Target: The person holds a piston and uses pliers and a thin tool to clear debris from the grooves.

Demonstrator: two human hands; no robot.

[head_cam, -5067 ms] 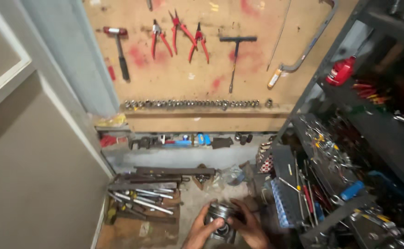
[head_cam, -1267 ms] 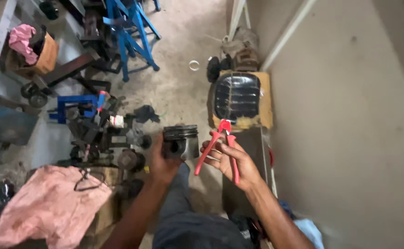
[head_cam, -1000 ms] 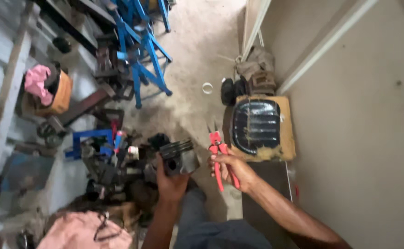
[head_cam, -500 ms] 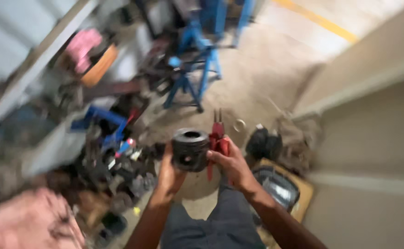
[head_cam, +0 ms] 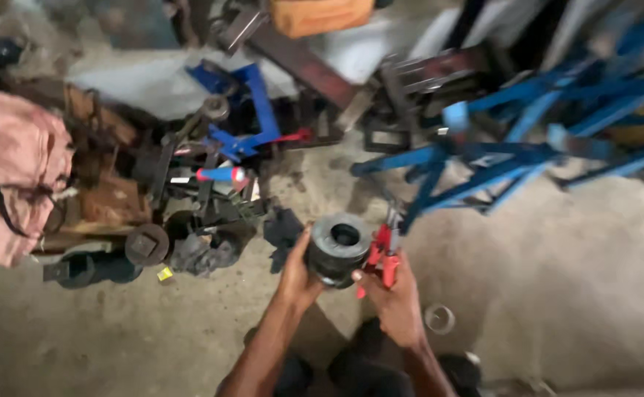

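Red-handled pliers [head_cam: 383,254] beside dark piston [head_cam: 339,246]

The ring part [head_cam: 339,246] sits between the hands, pliers [head_cam: 383,254] touching its right. A small ring [head_cam: 439,318] lies on the floor [head_cam: 572,279] right of them; the cloth [head_cam: 13,176] lies far left.

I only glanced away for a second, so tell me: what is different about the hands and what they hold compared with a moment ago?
The right hand has brought the red-handled pliers in from out at the side until they sit right against the dark metal cylinder. The view has also swung across the floor, so a blue metal stand now lies ahead. Unchanged: the left hand holds the cylinder, and the right grips the pliers.
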